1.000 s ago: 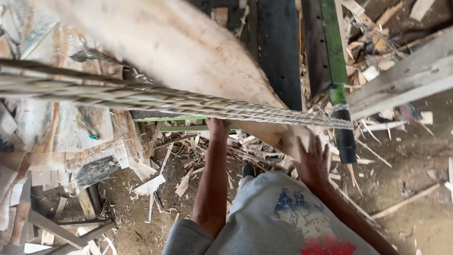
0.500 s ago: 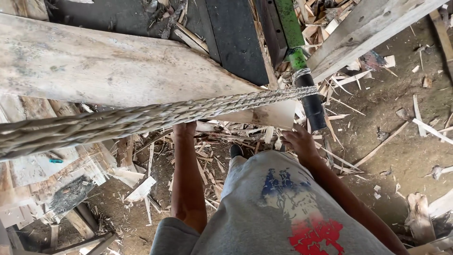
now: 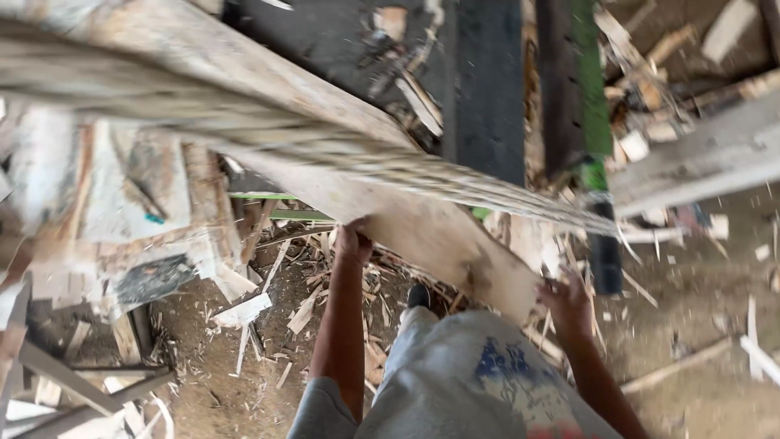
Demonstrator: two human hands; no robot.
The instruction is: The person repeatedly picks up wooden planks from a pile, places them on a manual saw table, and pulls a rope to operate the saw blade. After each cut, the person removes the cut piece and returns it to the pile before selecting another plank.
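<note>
**Two hands on a wooden plank over a littered floor**

While the head view is motion-blurred, the main things read well enough. Person's left hand (image 3: pixel 354 241) grips the lower edge of a long pale wooden plank (image 3: pixel 422 232), fingers curled around it. Right hand (image 3: pixel 566 302) sits at the plank's near end, fingers spread and partly blurred; cannot tell if it is clamped or just pressing. Plank runs diagonally from upper left down to the right hand, held above the floor. Thick twisted rope (image 3: pixel 487 189) crosses over the plank, touching its top face. Green-and-black bar (image 3: pixel 597 162) stands just beyond the right hand. Dirt floor (image 3: pixel 699 325) below carries wood scraps and splinters (image 3: pixel 301 305); stacked worn boards (image 3: pixel 122 211) lie at left. Grey garment with a blue print (image 3: pixel 479 382) fills the bottom.
</note>
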